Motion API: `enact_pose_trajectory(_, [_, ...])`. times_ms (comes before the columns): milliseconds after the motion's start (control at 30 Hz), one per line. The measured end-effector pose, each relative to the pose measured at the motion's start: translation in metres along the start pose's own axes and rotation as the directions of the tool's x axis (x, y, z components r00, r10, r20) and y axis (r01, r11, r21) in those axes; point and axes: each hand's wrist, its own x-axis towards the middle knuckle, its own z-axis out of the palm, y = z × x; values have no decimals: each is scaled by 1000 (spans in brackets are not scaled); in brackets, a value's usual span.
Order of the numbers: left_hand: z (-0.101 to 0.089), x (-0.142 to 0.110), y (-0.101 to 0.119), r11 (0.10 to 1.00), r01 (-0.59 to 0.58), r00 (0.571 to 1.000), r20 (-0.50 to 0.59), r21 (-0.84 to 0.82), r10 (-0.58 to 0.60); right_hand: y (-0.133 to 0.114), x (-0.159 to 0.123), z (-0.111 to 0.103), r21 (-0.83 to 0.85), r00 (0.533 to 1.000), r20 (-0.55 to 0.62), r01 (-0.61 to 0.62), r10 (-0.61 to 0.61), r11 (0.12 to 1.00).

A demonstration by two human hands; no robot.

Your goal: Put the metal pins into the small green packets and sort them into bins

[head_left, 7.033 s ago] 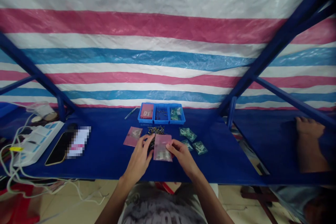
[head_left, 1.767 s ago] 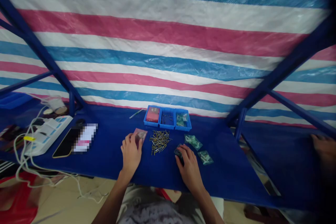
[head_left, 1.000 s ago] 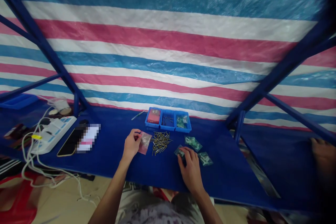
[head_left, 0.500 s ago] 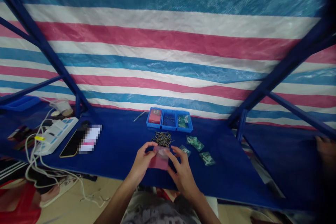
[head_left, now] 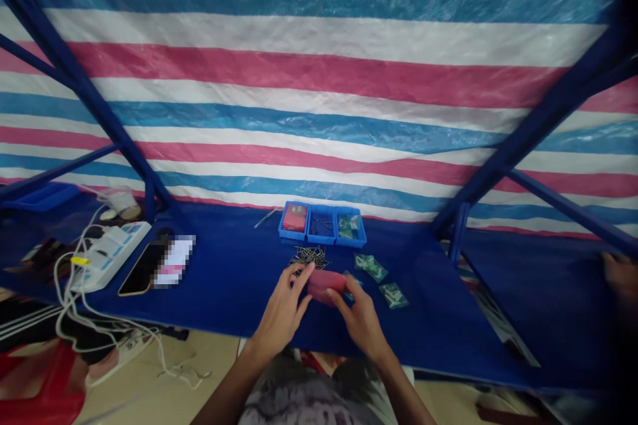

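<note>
A small red plastic bag is between my two hands, above the front part of the blue table. My right hand pinches its right end, thumb on the near face. Around its left end, my left hand has its fingertips and thumb against the edge. What is inside the bag, if anything, cannot be seen. Just beyond my left fingers lies a loose pile of screws, partly covered by the hand. Small clear packets with green contents lie right of the pile, one nearer me and another partly behind my right hand.
Three joined blue bins stand at the back: red bags, a few screws, green packets. A pen-like tool lies left of them. Further left are a phone and a power strip with cables. Another person's hand shows far right.
The red bag, which lay flat facing me, has tilted and moved slightly right and up. My hands have shifted along with it, the right one now gripping its right end.
</note>
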Motion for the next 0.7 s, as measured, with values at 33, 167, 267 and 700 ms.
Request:
enact_pose_trajectory(33, [2,-1,0,997,-57,998,3,57,56,-2,1,-1,8,1000,11,13,-13,1000])
enact_pose_trajectory(167, [10,-1,-6,960,-195,977,-47,202,208,-10,4,-3,77,996,74,35,-41,996])
enact_pose_trajectory(267, [10,1,-10,937,-239,964,-54,256,260,-11,6,-3,104,998,46,38,-43,994])
enact_pose_trajectory(700, [8,11,-18,933,-278,958,-10,229,288,-11,10,-8,242,998,54,23,-37,970])
